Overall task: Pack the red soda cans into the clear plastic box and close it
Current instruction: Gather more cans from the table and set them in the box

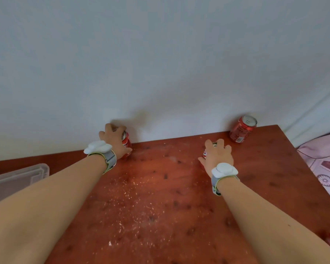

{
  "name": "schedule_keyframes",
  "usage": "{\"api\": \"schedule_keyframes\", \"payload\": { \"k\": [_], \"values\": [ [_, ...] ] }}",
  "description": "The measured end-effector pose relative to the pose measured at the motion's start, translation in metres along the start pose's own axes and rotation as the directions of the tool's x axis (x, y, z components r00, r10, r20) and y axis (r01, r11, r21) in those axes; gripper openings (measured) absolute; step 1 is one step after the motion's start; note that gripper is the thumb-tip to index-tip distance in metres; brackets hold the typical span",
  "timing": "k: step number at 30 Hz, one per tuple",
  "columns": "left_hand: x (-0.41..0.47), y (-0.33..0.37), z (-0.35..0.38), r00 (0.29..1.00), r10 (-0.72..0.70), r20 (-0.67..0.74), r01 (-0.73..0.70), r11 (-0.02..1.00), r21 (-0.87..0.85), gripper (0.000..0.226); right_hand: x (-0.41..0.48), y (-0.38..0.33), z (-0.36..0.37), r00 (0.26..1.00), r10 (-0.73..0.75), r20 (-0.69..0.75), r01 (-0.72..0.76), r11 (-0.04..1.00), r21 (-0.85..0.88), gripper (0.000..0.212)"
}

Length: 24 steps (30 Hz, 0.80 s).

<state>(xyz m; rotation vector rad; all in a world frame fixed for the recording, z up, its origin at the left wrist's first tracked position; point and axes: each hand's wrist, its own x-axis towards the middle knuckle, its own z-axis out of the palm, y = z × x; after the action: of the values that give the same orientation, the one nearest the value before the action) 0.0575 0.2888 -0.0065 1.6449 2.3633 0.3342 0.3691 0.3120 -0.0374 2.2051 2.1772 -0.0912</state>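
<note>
A: Where did things stand?

B: Left hand (113, 141) was wrapped round a can (126, 142) by the wall; right hand (218, 155) clasped another (208, 152) mid-table. A third can (243, 128) stood far right, the box (17, 178) far left.

A: The risk?

B: Carrying both at once, I'd say. A loose hold could have dropped one, or the right arm's crossing could have tipped something.

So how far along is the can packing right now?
Nothing packed yet. The left hand grips one can and the right hand covers another; a third can stands untouched by the wall. The plastic box still needs filling and closing.
</note>
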Motion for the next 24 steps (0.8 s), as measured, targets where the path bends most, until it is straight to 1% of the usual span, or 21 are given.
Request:
{"api": "schedule_keyframes", "payload": {
  "k": [1,3,5,6,7,9,10,13,14,15,16,18,20,22,24],
  "values": [
    [-0.002,-0.001,0.003,1.000,-0.021,-0.007,0.021,1.000,0.012,0.076,-0.001,0.002,0.001,1.000,-0.007,-0.007,0.007,1.000,0.003,0.057],
    [-0.013,-0.004,0.007,0.999,-0.044,-0.002,0.044,0.999,-0.025,0.072,-0.006,0.000,0.003,1.000,-0.017,-0.021,0.017,1.000,0.008,0.055],
    [-0.031,-0.008,0.007,1.000,0.016,0.024,-0.015,0.999,-0.035,0.065,-0.019,-0.005,0.002,1.000,-0.020,-0.016,0.019,1.000,-0.018,0.053],
    [-0.042,-0.010,0.005,0.998,0.047,0.035,-0.044,0.997,-0.068,0.062,-0.027,-0.008,0.000,1.000,-0.030,0.002,0.030,0.998,-0.051,0.052],
    [-0.055,-0.014,0.000,0.998,0.049,0.046,-0.043,0.991,-0.127,0.061,-0.037,-0.012,0.000,0.998,-0.056,0.020,0.058,0.994,-0.091,0.054],
    [-0.080,-0.018,-0.009,0.997,-0.002,0.079,0.026,0.951,-0.308,0.063,-0.048,-0.021,-0.001,0.988,-0.127,0.087,0.139,0.979,-0.150,0.059],
    [-0.094,-0.022,-0.016,0.997,-0.008,0.077,0.036,0.926,-0.377,0.064,-0.054,-0.028,-0.006,0.982,-0.152,0.107,0.166,0.976,-0.139,0.059],
    [-0.140,-0.049,-0.054,0.999,0.048,0.012,-0.035,0.857,-0.514,0.063,-0.078,-0.073,-0.048,0.961,-0.235,0.144,0.248,0.965,-0.079,0.055],
    [-0.155,-0.064,-0.075,0.998,0.054,-0.013,-0.053,0.833,-0.550,0.062,-0.090,-0.096,-0.064,0.952,-0.275,0.132,0.283,0.958,-0.048,0.054],
    [-0.160,-0.065,-0.087,0.997,0.066,-0.033,-0.073,0.812,-0.579,0.062,-0.094,-0.105,-0.079,0.947,-0.302,0.108,0.306,0.952,-0.016,0.052],
    [-0.171,-0.076,-0.107,0.997,0.064,-0.053,-0.083,0.794,-0.602,0.062,-0.106,-0.125,-0.095,0.938,-0.342,0.064,0.341,0.940,0.023,0.052],
    [-0.195,-0.106,-0.152,0.990,0.074,-0.121,-0.134,0.773,-0.620,0.062,-0.139,-0.171,-0.131,0.907,-0.421,-0.026,0.421,0.901,0.100,0.056],
    [-0.220,-0.141,-0.195,0.977,0.112,-0.181,-0.200,0.778,-0.596,0.066,-0.181,-0.216,-0.167,0.867,-0.487,-0.108,0.499,0.842,0.203,0.063],
    [-0.246,-0.179,-0.231,0.973,0.131,-0.188,-0.219,0.774,-0.594,0.073,-0.227,-0.256,-0.194,0.829,-0.542,-0.138,0.556,0.773,0.304,0.068],
    [-0.268,-0.220,-0.257,0.976,0.142,-0.163,-0.212,0.773,-0.598,0.077,-0.273,-0.290,-0.208,0.782,-0.612,-0.121,0.611,0.712,0.346,0.069]
  ]
}}
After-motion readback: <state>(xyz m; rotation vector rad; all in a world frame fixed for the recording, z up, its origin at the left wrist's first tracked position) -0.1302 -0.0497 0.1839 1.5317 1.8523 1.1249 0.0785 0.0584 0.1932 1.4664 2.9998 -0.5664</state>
